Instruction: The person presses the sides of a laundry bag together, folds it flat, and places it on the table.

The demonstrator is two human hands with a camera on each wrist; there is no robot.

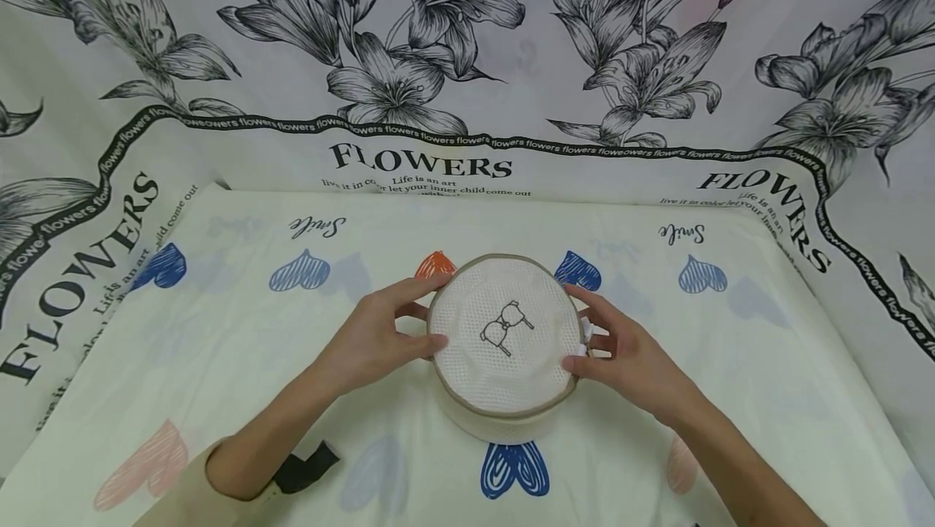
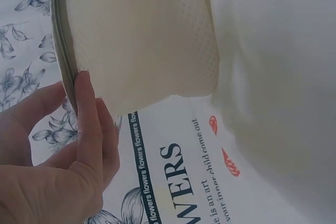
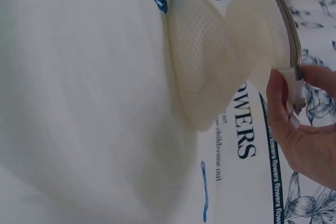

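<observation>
A round white mesh bra laundry bag point(image 1: 506, 381) stands on the bed sheet, its top bearing a black line drawing of a bra. A zipper point(image 2: 64, 51) with beige edging runs round the top rim. My left hand point(image 1: 380, 336) pinches the rim from the left, thumb on top. On the opposite side my right hand point(image 1: 631, 352) grips the rim beside a small white tab point(image 3: 295, 98). The cream mesh side wall point(image 3: 202, 51) sags inward in the right wrist view. What is inside the bag is hidden.
A white sheet point(image 1: 241, 365) printed with hearts lies under the bag. Behind it hangs a white cloth point(image 1: 526, 97) with black flowers and lettering. A black strap-like piece point(image 1: 307, 466) shows by the left sleeve point(image 1: 226, 486).
</observation>
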